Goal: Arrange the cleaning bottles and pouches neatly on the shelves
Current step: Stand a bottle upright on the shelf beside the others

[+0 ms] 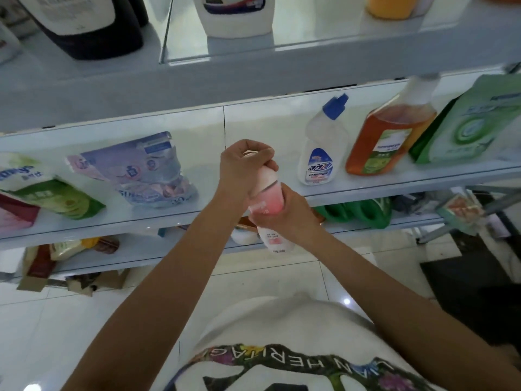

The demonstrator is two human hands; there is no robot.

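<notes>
I hold a pink and white bottle [267, 201] in front of the middle shelf [174, 218], tilted, in both hands. My left hand [242, 167] grips its top end and my right hand [296, 218] grips its body. On that shelf, to the right, stand a white bottle with a blue cap [324, 148], an orange bottle [386, 136] and a green and white pouch [473, 122]. To the left lie a purple pouch [141, 170] and a green pouch [42, 190], both slumped.
The upper shelf [282, 69] carries a dark bottle [84, 24], a white bottle [234, 15] and a yellow bottle [392, 5]. Green bottles [358, 213] and packs sit on the lower shelf. Cardboard [70, 280] lies on the white tiled floor.
</notes>
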